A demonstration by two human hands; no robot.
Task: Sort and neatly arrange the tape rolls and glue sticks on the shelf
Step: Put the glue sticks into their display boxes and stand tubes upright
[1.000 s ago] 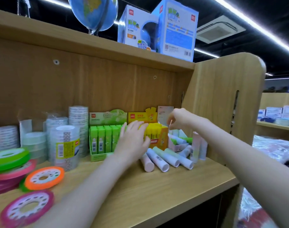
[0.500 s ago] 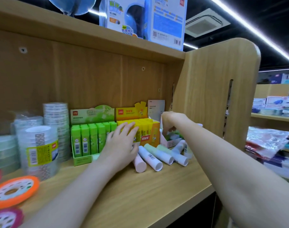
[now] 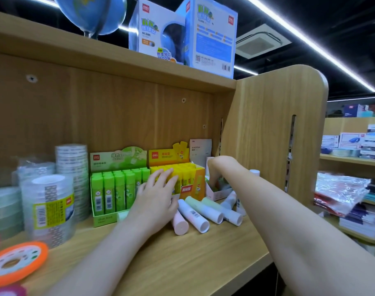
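Loose sticks (image 3: pixel 205 212) lie at frame centre, long axes toward me, just right of my flat, empty left hand (image 3: pixel 155 199); right hand (image 3: pixel 216 174) dips into the box (image 3: pixel 217 194), grip hidden.

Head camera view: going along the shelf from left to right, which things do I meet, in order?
Orange tape reel → labelled clear tape stack → green glue stick box → left hand → yellow glue stick box → right hand.

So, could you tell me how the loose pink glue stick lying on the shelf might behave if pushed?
The pink glue stick is a smooth cylinder lying on its side, so it would probably roll. The shelf looks flat and slick, offering little grip. It looks light and stiff.
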